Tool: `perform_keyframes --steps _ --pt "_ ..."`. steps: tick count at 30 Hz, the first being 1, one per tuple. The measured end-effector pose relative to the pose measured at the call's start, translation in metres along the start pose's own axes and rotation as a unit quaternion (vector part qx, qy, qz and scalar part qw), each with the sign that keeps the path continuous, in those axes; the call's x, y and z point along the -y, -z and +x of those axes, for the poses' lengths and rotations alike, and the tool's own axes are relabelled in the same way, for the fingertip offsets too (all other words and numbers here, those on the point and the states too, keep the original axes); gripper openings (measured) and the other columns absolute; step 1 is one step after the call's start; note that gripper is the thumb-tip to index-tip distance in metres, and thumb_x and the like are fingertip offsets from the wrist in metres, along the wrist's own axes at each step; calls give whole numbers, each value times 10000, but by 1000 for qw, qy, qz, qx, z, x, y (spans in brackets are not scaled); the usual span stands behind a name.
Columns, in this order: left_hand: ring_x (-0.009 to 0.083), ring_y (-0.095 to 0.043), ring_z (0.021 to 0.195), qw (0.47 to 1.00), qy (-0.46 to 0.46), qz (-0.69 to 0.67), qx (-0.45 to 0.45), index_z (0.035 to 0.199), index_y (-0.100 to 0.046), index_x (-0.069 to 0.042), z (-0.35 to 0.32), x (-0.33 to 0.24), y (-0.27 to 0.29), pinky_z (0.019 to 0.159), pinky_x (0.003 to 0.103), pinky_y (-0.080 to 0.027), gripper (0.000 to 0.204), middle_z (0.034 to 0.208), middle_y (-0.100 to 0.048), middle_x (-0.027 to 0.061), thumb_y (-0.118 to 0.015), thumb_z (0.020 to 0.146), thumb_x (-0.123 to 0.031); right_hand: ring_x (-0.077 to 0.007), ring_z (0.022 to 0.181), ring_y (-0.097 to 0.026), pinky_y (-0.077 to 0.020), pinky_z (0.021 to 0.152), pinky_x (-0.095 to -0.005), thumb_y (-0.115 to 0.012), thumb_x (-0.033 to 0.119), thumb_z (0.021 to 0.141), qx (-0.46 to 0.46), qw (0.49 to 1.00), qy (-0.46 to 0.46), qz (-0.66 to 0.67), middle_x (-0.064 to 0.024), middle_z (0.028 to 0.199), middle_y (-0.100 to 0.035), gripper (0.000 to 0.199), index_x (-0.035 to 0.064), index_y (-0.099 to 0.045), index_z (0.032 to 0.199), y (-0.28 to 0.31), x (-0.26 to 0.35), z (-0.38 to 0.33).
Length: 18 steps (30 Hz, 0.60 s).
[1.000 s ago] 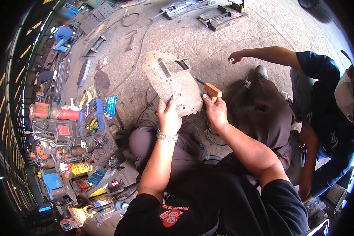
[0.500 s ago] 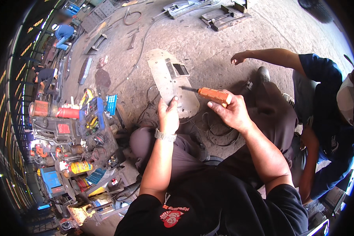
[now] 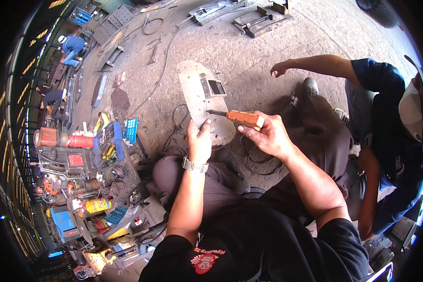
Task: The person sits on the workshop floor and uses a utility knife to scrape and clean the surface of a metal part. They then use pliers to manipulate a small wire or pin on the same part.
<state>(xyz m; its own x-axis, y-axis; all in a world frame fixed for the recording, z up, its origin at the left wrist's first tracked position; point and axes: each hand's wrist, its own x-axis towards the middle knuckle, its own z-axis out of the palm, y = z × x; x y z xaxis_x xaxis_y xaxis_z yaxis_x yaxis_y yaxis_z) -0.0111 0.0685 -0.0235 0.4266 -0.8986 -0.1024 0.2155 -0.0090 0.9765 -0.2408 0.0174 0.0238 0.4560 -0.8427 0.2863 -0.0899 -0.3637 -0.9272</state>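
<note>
My left hand (image 3: 199, 139) grips the near edge of a grey welding face shield (image 3: 203, 96) that stands tilted on the concrete floor, its small dark window facing up. My right hand (image 3: 267, 135) is closed around the orange handle of a screwdriver (image 3: 239, 117). The screwdriver's dark tip points left and touches the shield just below the window. A metal watch sits on my left wrist. My knees in dark trousers are below both hands.
A person in a blue shirt (image 3: 383, 122) crouches at the right, one arm stretched over the floor. A blue tool tray (image 3: 109, 145), red machine (image 3: 66, 162) and cans crowd the left. Cables (image 3: 254, 162) lie under the shield. Metal frames (image 3: 263, 16) rest far ahead.
My right hand has lifted and moved right with the screwdriver, turning its tip onto the shield. The shield has tilted further up under my left hand.
</note>
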Motion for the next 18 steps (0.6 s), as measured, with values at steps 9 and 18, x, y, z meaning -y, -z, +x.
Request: perform_keyframes --steps 9,18 --pt "144 -619 974 999 -33 27 -9 1301 -532 34 -1 0 -2 868 307 -519 320 1146 -657 94 -558 983 44 -164 548 -611 -510 577 -337 -772 199 905 10 1000 -21 -15 -120 644 -639 244 57 -721 1097 -1 1 -1" --pt "192 -650 1019 998 2 -59 1 1321 -511 21 -4 -9 -9 918 352 -541 354 1183 -657 119 -543 971 61 -112 580 -609 -519 592 -308 -774 180 902 -9 1000 -23 -2 -106 680 -676 250 54 -723 1111 -2 1 0"
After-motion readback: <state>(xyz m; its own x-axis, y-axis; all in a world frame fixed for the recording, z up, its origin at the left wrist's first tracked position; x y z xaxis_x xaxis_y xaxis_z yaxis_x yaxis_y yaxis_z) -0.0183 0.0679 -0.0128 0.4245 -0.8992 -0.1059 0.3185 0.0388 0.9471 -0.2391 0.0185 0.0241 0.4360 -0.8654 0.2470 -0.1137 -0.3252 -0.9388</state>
